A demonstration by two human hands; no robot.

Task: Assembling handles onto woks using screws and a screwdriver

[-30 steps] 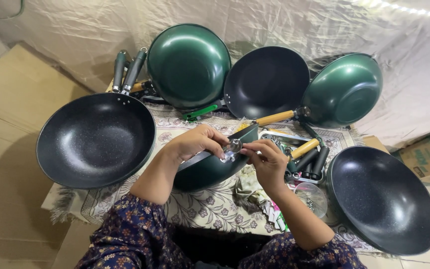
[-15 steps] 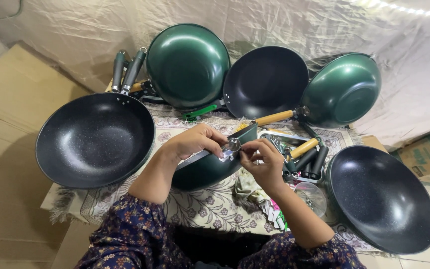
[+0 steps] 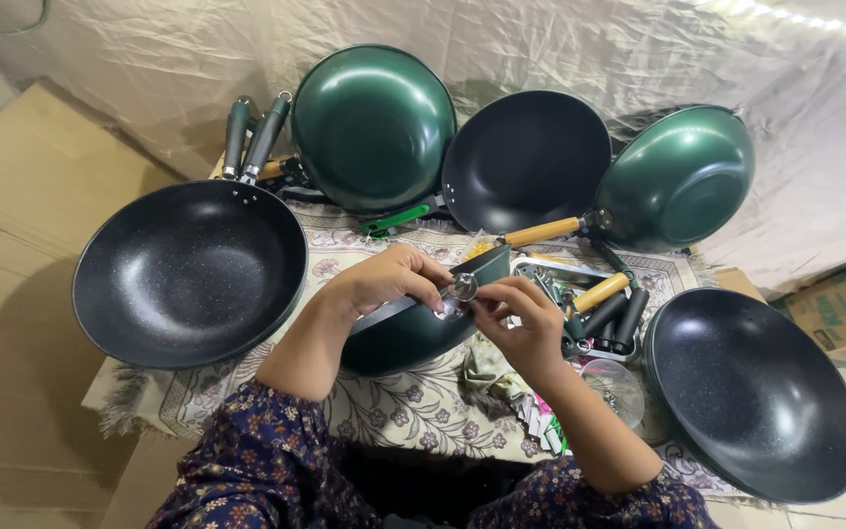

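Both hands [image 3: 462, 294] curled at pan rim [image 3: 487, 266]

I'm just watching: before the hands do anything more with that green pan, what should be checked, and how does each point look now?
1. Left hand grips the green pan at its rim: ok.
2. Right hand pinches the small shiny fitting at the rim: ok.
3. Fitting seated tight: cannot tell, fingers hide it.
4. Pan rests on the patterned cloth: ok.
5. Spare handles within reach of the right hand: ok.
6. Room around the pan: not ok, woks crowd both sides.
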